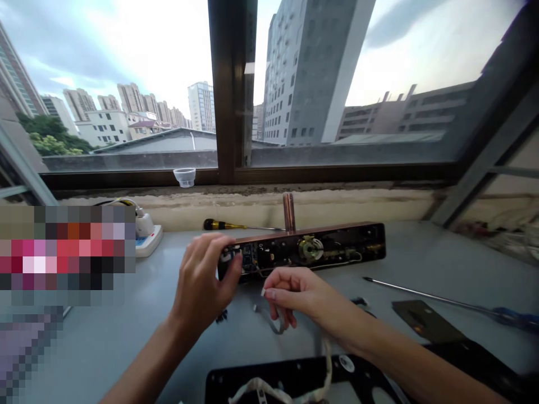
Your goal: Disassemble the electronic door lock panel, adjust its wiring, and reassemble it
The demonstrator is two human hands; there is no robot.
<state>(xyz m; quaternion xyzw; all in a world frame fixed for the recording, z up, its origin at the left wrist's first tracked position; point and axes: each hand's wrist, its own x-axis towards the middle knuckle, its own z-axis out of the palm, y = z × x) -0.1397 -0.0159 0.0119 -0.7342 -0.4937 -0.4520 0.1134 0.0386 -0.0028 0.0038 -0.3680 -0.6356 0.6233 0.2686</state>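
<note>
The lock body (303, 249) looks like coppery brushed metal with a dull sheen. The table (126, 336) at 7 o'clock is smooth, matt grey. The cup (185, 177) is clear plastic. The screwdriver (236, 226) has a glossy plastic handle.

One head-worn camera is looking forward and slightly down across a grey table (126, 336) toward a window (126, 84) at twelve o'clock. It is sitting close — forearms are entering from six o'clock, the left hand (202, 286) and right hand (295, 294) filling the centre. No second view is sharing the scene.
</note>
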